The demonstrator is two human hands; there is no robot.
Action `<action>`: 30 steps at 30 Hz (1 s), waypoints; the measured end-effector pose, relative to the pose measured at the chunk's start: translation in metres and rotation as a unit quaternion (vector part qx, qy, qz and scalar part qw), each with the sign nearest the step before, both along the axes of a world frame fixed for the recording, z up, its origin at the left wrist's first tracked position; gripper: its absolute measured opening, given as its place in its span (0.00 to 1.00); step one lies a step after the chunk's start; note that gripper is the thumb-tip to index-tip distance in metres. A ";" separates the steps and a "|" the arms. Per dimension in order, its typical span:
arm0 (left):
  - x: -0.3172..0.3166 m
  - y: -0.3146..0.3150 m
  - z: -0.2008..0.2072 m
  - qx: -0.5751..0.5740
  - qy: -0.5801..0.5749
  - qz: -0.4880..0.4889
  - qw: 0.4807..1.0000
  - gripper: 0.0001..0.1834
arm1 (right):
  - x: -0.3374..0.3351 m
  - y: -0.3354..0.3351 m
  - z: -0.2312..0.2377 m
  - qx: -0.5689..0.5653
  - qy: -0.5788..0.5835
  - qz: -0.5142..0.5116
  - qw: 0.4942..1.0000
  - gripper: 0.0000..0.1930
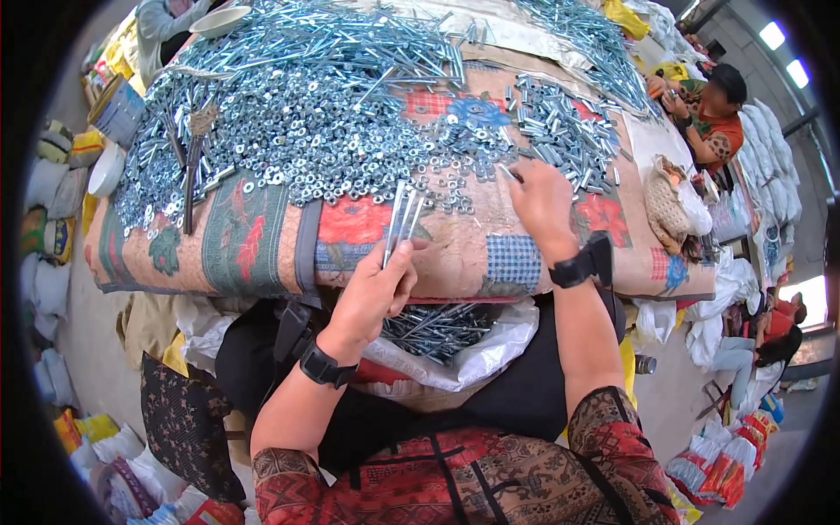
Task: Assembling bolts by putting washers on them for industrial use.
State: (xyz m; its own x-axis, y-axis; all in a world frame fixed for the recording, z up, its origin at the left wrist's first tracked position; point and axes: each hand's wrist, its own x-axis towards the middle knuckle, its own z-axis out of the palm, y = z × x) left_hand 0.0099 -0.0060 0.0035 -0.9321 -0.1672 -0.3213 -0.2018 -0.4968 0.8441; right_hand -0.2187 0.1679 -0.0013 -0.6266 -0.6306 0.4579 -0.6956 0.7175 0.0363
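My left hand (pixel 376 293) is closed around several slim metal bolts (pixel 402 219), their pale ends fanned upward over the table's near edge. To the right, my right hand (pixel 541 206) reaches over the patterned cloth, fingers pinched on a small metal piece (pixel 508 172) whose exact kind is hard to make out. Just beyond it lies a heap of short metal sleeves (pixel 564 127). Loose nuts and washers (pixel 328 144) spread in a big pile left of that hand, with some scattered beside its fingertips. Below my hands, a white plastic bag (pixel 503 346) in my lap holds many dark metal bolts (pixel 437 331).
Long metal rods (pixel 324 44) cover the far side of the table. Dark metal tools (pixel 190 175) lie on the nuts at left. A bucket (pixel 116 109) and white bowl (pixel 107 170) stand beside the table. A co-worker (pixel 719 118) sits far right, near a knitted bag (pixel 669 206).
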 end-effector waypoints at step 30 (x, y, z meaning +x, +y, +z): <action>0.001 -0.009 0.005 0.054 -0.043 0.063 0.996 0.12 | 0.002 -0.022 -0.010 -0.228 -0.243 0.022 0.942 0.09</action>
